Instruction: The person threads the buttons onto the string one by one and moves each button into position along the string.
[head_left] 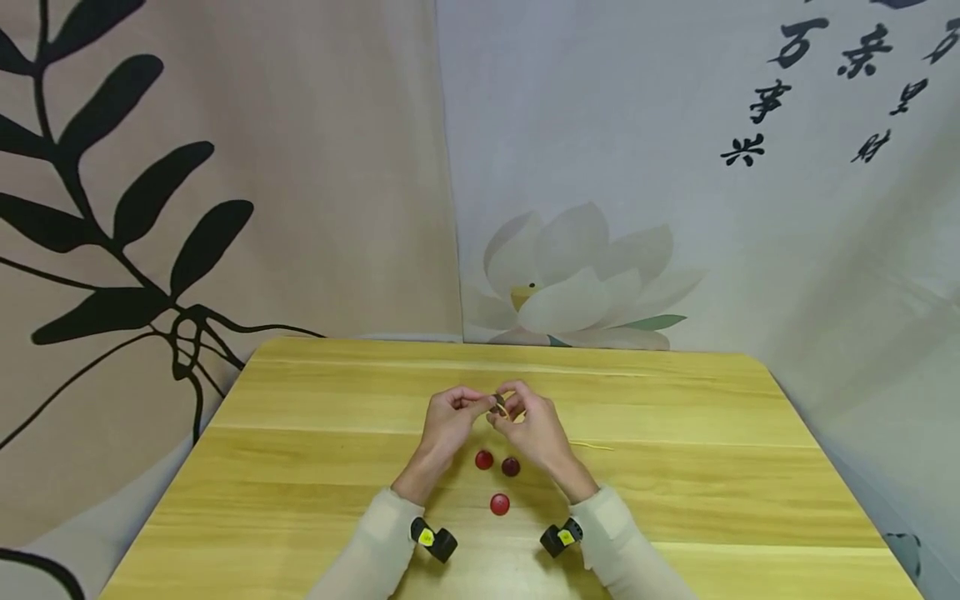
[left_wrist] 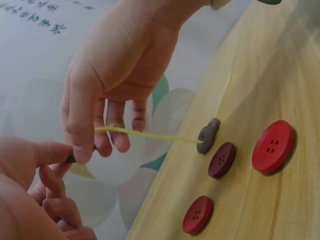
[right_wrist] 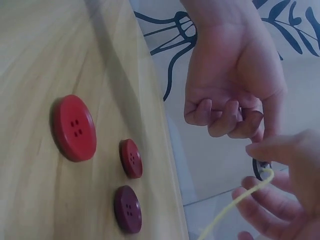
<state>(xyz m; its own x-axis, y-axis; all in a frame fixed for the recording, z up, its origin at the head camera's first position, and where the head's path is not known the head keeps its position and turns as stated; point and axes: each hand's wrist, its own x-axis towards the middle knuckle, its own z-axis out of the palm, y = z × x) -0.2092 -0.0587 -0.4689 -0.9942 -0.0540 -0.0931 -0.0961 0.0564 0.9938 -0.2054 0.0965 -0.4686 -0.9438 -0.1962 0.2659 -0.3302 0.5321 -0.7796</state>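
Both hands meet over the middle of the table. My left hand [head_left: 447,425] pinches a small dark button [right_wrist: 257,169] between thumb and index finger. Against that button, my right hand [head_left: 534,427] pinches a yellow string [right_wrist: 227,209] near its end; its fingertips partly hide the button. In the left wrist view the string runs from the right hand to brown buttons [left_wrist: 205,140] near the table. Below the hands lie a red button [head_left: 483,459], a dark maroon button [head_left: 511,467] and a larger red button [head_left: 499,504], each with holes.
The wooden table [head_left: 300,500] has its far edge against a printed curtain [head_left: 360,167]. The string's tail [head_left: 592,446] lies on the table to the right of the right wrist. Each wrist carries a small black camera.
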